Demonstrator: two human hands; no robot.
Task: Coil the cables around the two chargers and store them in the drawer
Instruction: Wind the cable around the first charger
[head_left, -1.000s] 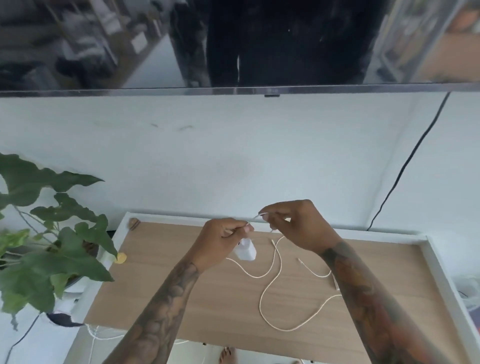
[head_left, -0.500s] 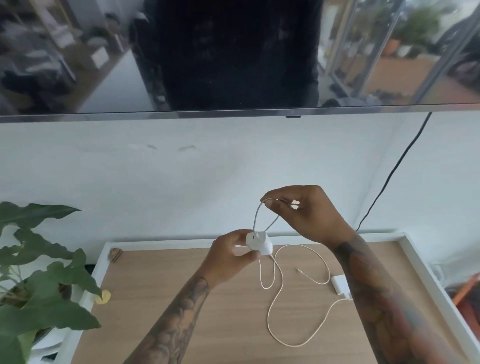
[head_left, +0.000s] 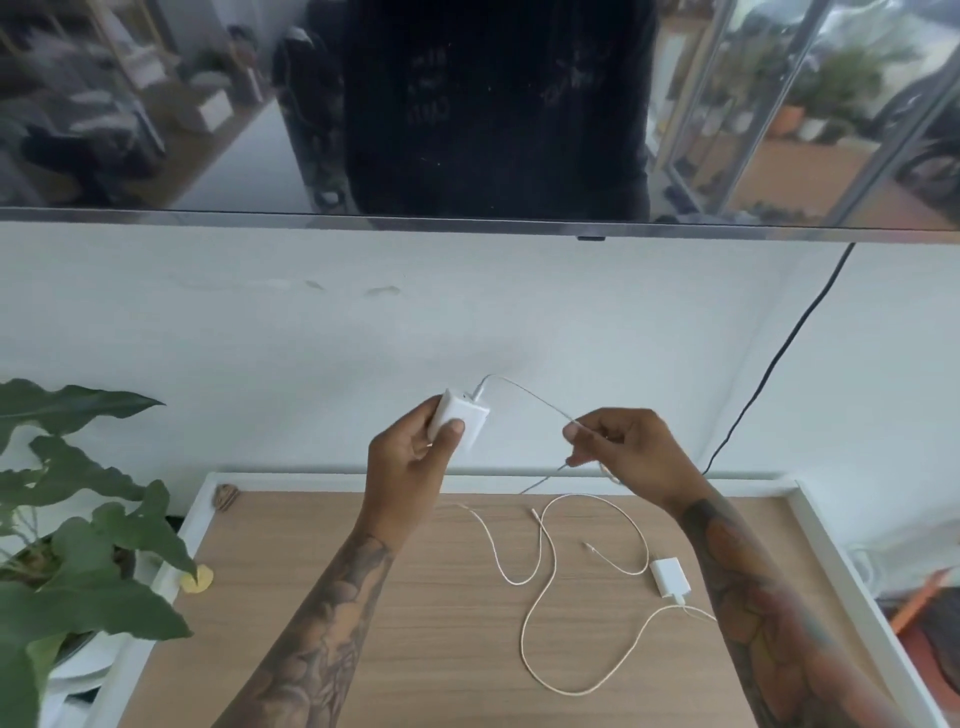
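My left hand (head_left: 410, 457) holds a white charger block (head_left: 460, 421) up above the back edge of the wooden table top (head_left: 415, 623). Its thin white cable (head_left: 535, 397) runs from the block's top to my right hand (head_left: 623, 449), which pinches it between thumb and fingers; the rest trails down onto the table. A second white charger (head_left: 670, 576) lies on the table at the right, its long cable (head_left: 535, 613) spread in loose loops. No drawer is visible.
A leafy green plant (head_left: 72, 545) stands at the table's left edge. A dark TV screen (head_left: 467, 104) hangs on the white wall above, with a black cord (head_left: 779, 364) dropping behind the table. The table has a raised white rim (head_left: 831, 545).
My left hand has lifted the charger block higher and to the left. My right hand has slid down along the cable and out to the right, drawing it taut.
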